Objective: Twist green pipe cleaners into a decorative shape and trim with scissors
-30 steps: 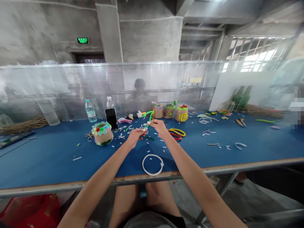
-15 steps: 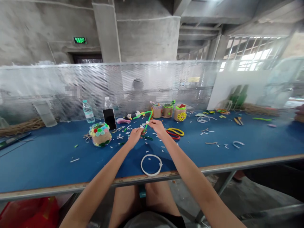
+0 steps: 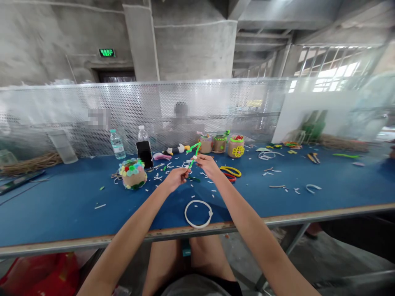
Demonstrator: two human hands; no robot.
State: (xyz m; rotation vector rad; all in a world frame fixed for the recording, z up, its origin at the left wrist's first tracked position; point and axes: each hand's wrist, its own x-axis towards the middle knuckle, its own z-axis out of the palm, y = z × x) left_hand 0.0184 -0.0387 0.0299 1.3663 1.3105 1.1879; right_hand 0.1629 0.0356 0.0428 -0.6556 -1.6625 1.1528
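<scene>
Between my hands a bright green pipe cleaner [image 3: 197, 146] stands up, bent over at its top. My left hand [image 3: 177, 178] is closed on its lower end, and my right hand [image 3: 206, 163] pinches it a little higher. A small white bit shows at the right fingertips; whether it is held cannot be made out. Close to the table's front edge, below both hands, lies a white ring [image 3: 185, 214]. Yellow-and-red-handled scissors [image 3: 231, 171] rest just right of my right hand, their blades hidden. White scraps [image 3: 158, 176] are strewn around my left hand.
A decorated jar with pom-poms [image 3: 134, 179], a phone [image 3: 144, 153] and a water bottle [image 3: 117, 146] stand at left. Behind my hands are several twine-wrapped jars, one with a yellow flower [image 3: 237, 151]. Pliers [image 3: 314, 158] and a white coil [image 3: 268, 155] lie at right. A perforated screen [image 3: 135, 102] borders the back.
The green pipe cleaner's upper part now bends in a tighter zigzag, its free end closer to my hands. Both hands keep their hold, and the view has shifted slightly.
</scene>
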